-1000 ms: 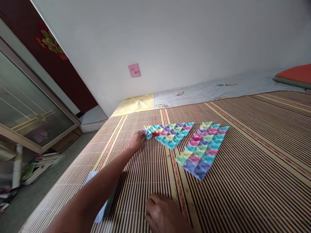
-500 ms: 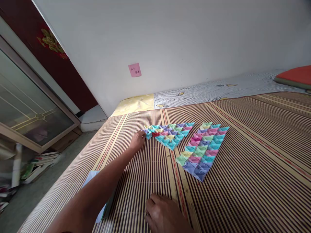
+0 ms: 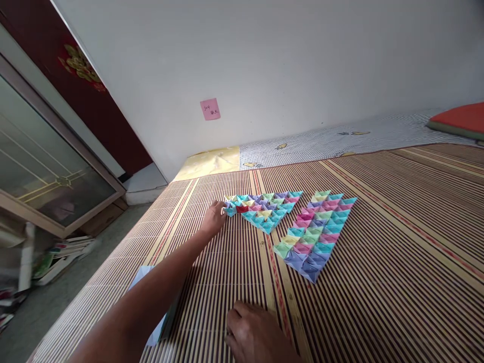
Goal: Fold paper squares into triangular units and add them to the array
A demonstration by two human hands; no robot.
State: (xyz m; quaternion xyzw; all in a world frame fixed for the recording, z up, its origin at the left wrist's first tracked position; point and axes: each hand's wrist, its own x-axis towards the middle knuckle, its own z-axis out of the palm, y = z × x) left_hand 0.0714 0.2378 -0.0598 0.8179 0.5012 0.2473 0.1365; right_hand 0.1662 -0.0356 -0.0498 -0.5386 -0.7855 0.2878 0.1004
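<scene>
Two flat panels of folded coloured paper triangles lie on a striped bamboo mat [image 3: 378, 242]. The left panel [image 3: 264, 206] is a downward-pointing triangle; the right panel [image 3: 317, 229] is a slanted block. My left hand [image 3: 214, 219] reaches out to the left corner of the left panel, fingers curled and pinched on its end piece. My right hand [image 3: 257, 335] rests knuckles-up on the mat near the bottom edge, fingers tucked under; nothing shows in it.
Light blue paper sheets [image 3: 145, 302] lie under my left forearm at the mat's left edge. A patterned sheet [image 3: 340, 138] runs along the white wall, with a pink sticky note [image 3: 209, 108] above it. A red cushion [image 3: 459, 118] sits far right. A glass-door cabinet [image 3: 41, 166] and books stand left.
Almost nothing has moved. My left hand stays at the corner of the left panel, shifting only slightly; my right hand is still.
</scene>
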